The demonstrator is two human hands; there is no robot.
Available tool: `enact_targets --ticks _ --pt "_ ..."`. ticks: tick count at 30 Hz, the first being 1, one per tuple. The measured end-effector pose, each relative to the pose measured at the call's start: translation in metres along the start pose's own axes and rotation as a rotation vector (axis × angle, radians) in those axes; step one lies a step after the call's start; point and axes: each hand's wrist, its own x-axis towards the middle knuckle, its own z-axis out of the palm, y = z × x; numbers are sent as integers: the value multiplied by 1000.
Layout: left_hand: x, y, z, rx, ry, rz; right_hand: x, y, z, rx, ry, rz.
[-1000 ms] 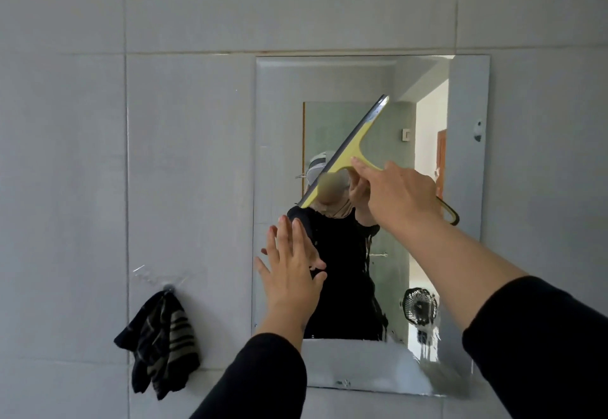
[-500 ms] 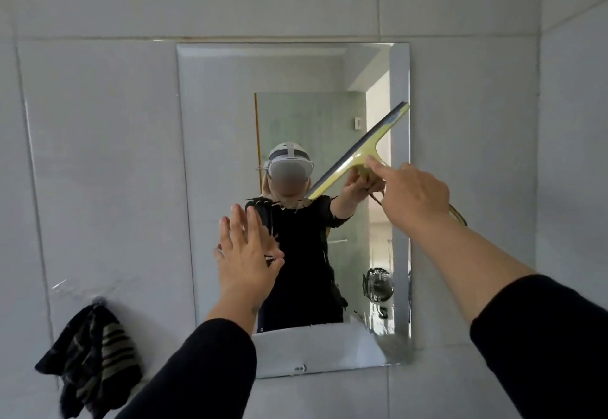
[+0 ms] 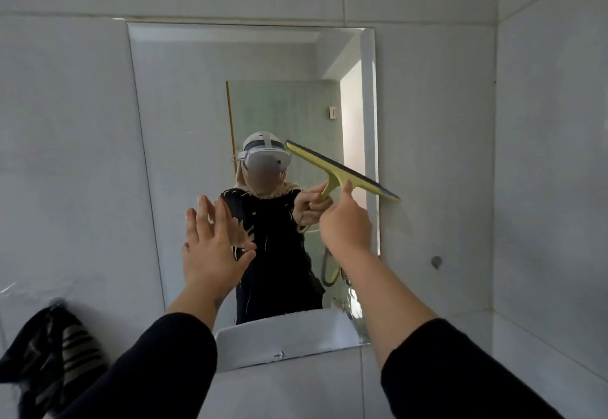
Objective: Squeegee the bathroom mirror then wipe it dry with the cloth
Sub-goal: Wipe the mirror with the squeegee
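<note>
**A:** You're gripping the squeegee [image 3: 342, 171] by its yellow stem, your right hand [image 3: 346, 224] curled tight around the handle. It's looking light and rigid, with a soft rubber edge along the top of the blade. Is the stem the right spot?

**B:** I'd judge so; you're steering the tilt from there. The blade is lying across the right edge of the mirror [image 3: 204, 116], its far tip overhanging the tiled wall [image 3: 437, 122].

**A:** And your left hand [image 3: 212, 247]?

**B:** You're spreading it flat, fingers splayed, holding nothing. I can't tell whether it's touching the glass, which is likely slick and fragile.

**A:** What's getting lost?

**B:** Your knuckles are hiding the lower handle. The striped cloth [image 3: 49, 349], soft and limp, is hanging from a hook at lower left, blurred and cut by the frame.
</note>
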Motion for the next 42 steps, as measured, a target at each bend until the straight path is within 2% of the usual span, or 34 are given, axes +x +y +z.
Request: enact_targets --ticks 6,10,13,23,25,31,38,42 --pt "-4 -9 -6 91 20 14 -11 -14 25 217 -6 103" --pt "-14 -22 -6 98 27 -108 -19 -26 43 329 -19 115" --pt "-20 -32 -4 86 -24 -166 -30 -35 53 297 -27 87" --pt "-23 -49 -14 16 -80 -101 -52 -57 96 120 -59 -100" --pt "-24 -53 -17 5 -96 -95 -59 -62 99 48 -111 -167" --pt "-30 -67 -28 -47 45 -204 -73 -67 107 -80 -151 -260" --pt "-34 -67 -36 -14 43 -202 -73 -55 109 -434 -258 -471" --pt "-32 -58 -39 -5 7 -195 -55 -44 90 -666 -277 -658"
